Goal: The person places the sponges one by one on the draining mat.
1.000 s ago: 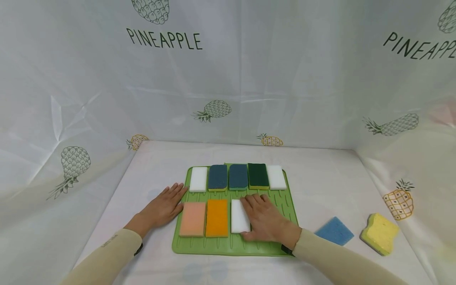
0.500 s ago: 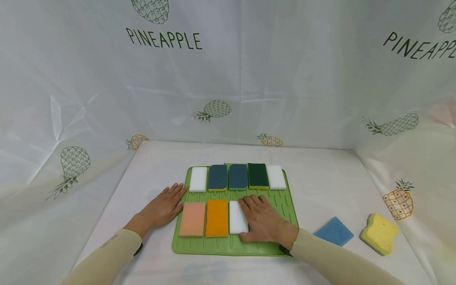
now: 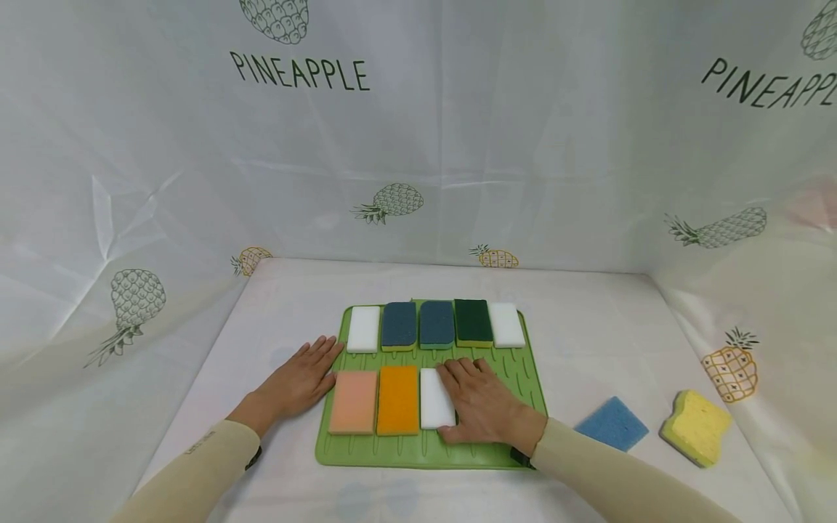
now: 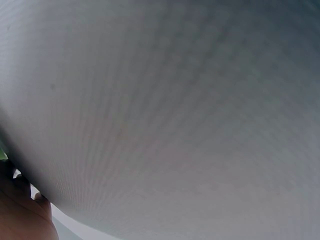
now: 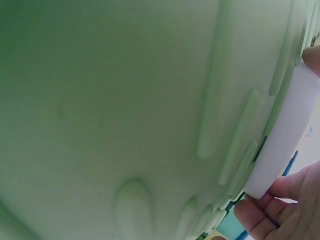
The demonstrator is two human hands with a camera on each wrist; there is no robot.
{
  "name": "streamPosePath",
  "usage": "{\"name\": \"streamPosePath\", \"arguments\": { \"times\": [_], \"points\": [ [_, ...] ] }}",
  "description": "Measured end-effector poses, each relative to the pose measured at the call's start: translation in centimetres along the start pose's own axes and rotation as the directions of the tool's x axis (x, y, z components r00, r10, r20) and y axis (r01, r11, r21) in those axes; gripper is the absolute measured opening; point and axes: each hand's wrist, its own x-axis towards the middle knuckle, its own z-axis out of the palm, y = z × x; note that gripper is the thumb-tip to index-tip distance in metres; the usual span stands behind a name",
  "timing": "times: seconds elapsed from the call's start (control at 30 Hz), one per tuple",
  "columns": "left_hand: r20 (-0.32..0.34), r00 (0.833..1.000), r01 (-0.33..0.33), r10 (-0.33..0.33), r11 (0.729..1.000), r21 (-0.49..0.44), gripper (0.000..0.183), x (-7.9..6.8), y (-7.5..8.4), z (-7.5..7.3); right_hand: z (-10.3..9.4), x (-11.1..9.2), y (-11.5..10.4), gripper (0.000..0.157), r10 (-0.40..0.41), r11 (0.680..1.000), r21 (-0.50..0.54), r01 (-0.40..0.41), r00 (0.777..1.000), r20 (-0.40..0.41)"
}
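On the green ridged mat (image 3: 431, 454), my right hand (image 3: 480, 410) grips a white sponge (image 3: 434, 399) in the front row. In the right wrist view the thumb (image 5: 312, 59) is at one end of this white block and the fingers (image 5: 290, 200) at the other. Left of it lie an orange sponge (image 3: 397, 399) and a peach sponge (image 3: 353, 402). My left hand (image 3: 297, 381) rests palm down at the mat's left edge, fingers straight, fingertips right at the rim. The left wrist view mostly shows blurred white cloth (image 4: 175, 125).
The back row holds a white sponge (image 3: 363, 329), two dark blue-topped sponges (image 3: 399, 323), a dark green-topped one (image 3: 473, 319) and another white one (image 3: 506, 325). A blue sponge (image 3: 615, 423) and a yellow sponge (image 3: 696, 428) lie right of the mat. White pineapple-print sheeting (image 3: 536, 145) rises behind.
My right hand has slid the white sponge slightly left, toward the orange one, and is still over the last half second. The left hand has not moved.
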Motion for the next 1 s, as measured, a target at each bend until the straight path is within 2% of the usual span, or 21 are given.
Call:
{"name": "streamPosePath", "arguments": {
  "times": [0.23,0.83,1.0],
  "points": [
    [-0.001,1.0,0.0,0.0,1.0,-0.008,0.064,-0.02,0.07,-0.14,-0.13,0.05,-0.02,0.102,0.011,1.0,0.005,-0.011,0.999,0.032],
    [-0.002,1.0,0.003,-0.003,1.0,-0.009,0.064,0.08,0.17,-0.09,-0.28,0.01,-0.2,0.1,0.014,1.0,0.008,-0.014,0.999,0.037],
    [-0.003,1.0,-0.002,0.002,1.0,-0.004,0.064,0.07,0.12,0.01,-0.16,-0.15,-0.19,0.104,0.025,0.999,0.03,-0.026,0.999,0.041]
  ]
}}
